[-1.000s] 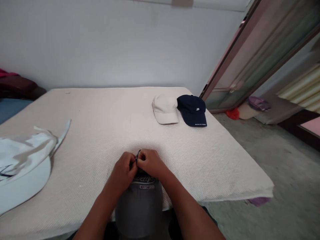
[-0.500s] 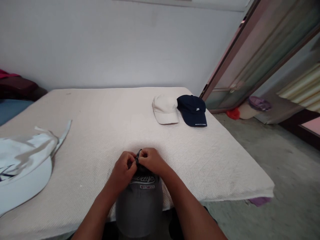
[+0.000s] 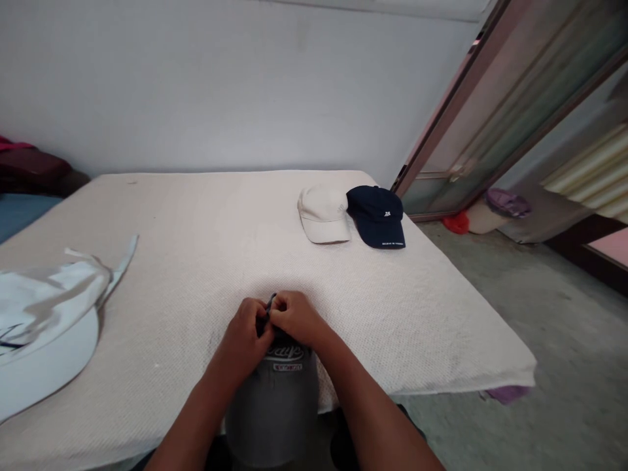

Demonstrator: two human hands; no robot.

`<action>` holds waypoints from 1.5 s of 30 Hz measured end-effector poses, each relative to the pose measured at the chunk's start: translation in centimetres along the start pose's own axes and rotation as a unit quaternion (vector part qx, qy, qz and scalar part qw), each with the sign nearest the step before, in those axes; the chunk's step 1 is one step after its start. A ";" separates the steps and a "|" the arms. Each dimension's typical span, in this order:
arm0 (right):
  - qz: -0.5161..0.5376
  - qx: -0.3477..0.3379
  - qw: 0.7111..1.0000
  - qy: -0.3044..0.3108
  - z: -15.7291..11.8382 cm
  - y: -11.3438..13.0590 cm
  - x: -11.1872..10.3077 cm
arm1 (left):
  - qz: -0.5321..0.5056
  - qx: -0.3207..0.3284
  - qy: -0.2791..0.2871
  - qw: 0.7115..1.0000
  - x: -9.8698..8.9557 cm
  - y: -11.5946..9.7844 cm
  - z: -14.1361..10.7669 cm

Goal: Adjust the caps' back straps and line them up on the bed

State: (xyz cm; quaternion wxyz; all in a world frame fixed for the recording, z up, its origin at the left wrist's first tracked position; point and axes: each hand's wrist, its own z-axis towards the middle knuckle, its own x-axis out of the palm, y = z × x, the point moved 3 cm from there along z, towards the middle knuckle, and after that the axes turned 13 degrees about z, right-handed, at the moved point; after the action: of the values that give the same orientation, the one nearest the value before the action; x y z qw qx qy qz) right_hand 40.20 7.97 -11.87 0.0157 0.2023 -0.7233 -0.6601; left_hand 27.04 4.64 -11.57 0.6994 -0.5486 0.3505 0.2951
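Note:
A grey baseball cap (image 3: 272, 415) lies at the front edge of the cloth-covered surface, its brim toward me and hanging past the edge. White lettering and a small patch show on its front. At the cap's far end, my left hand (image 3: 250, 333) pinches the back strap between thumb and fingers. Close beside it, my right hand (image 3: 297, 319) is also closed on the strap (image 3: 270, 302), a short piece of which rises between the two hands. The strap's fastening is hidden by my fingers.
Farther back on the pale textured cloth (image 3: 196, 229) sit a cream cap (image 3: 324, 216) and a navy cap (image 3: 377, 217), side by side. A white cap (image 3: 53, 327) with a loose strap lies at the left. A bin (image 3: 495, 209) stands on the floor at right.
My left hand has shifted slightly on the strap, with its fingers more curled. My right hand has hardly moved. The cap stays in place, and the view has shifted a little.

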 end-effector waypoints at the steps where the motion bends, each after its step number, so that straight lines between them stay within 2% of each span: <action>1: -0.005 -0.001 1.000 0.001 -0.1 0.1 0.0 | 0.006 0.000 -0.004 1.000 0.0 0.0 0.0; 7: -0.035 -0.014 0.999 -0.002 -0.1 0.4 0.1 | -0.014 -0.028 -0.012 0.999 0.0 0.2 0.0; 12: 0.006 -0.019 1.000 -0.022 0.1 0.0 -0.1 | -0.097 -0.087 -0.004 0.991 -0.1 0.8 0.0; 23: 0.048 -0.011 0.999 -0.004 0.0 -0.2 -0.2 | -0.220 -0.126 -0.002 0.967 0.3 1.3 -0.1; 29: 0.042 -0.023 0.999 -0.003 -0.1 -0.3 -0.2 | -0.168 -0.152 -0.014 0.974 0.0 1.0 -0.1; 39: 0.037 -0.061 0.997 0.001 -0.3 0.1 0.0 | -0.074 -0.122 -0.018 0.990 -0.8 0.0 -0.3; 45: 0.035 -0.053 0.998 0.022 -0.4 0.3 0.0 | -0.046 -0.096 -0.028 0.994 -0.7 -0.2 -0.3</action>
State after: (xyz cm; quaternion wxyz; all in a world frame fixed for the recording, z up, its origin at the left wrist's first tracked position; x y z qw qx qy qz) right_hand 40.20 7.63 -11.51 0.0655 0.1904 -0.6932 -0.6920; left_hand 26.74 4.24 -10.92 0.6659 -0.6204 0.2747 0.3103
